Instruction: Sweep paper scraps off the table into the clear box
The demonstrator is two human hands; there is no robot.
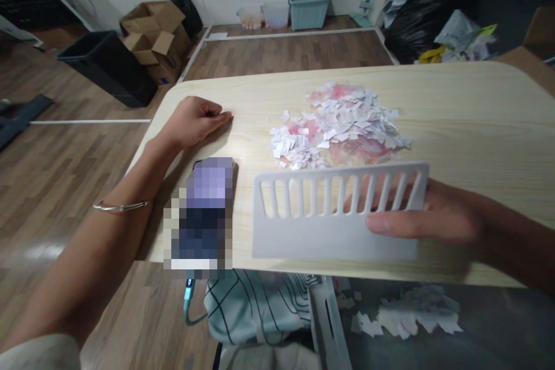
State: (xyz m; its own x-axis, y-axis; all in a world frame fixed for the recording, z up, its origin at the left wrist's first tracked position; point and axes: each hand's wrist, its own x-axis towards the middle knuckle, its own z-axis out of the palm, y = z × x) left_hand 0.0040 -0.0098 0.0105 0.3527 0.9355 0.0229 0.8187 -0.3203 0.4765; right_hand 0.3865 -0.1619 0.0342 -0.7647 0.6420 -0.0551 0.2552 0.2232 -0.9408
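My right hand [433, 214] grips the right end of a white slotted plastic panel [312, 237], thumb on its near face and fingers behind the slots. The panel stands tilted over the near part of the table, its row of slots uppermost. Just beyond it lies a heap of small torn or cut paper pieces [359, 118], mostly white with pink patches. My left hand [197, 118] rests closed on the table to the left, apart from the heap, its fingers curled in. A phone [203, 208], blurred out by pixels, lies between my left forearm and the panel.
The pale wooden table [468, 127] has rounded far corners. A teal cable [188, 300] hangs from the phone over the near edge. Below are a patterned cloth [260, 306] and more paper scraps [411, 312]. A black bin [108, 66] and cardboard boxes [158, 40] stand beyond the left side.
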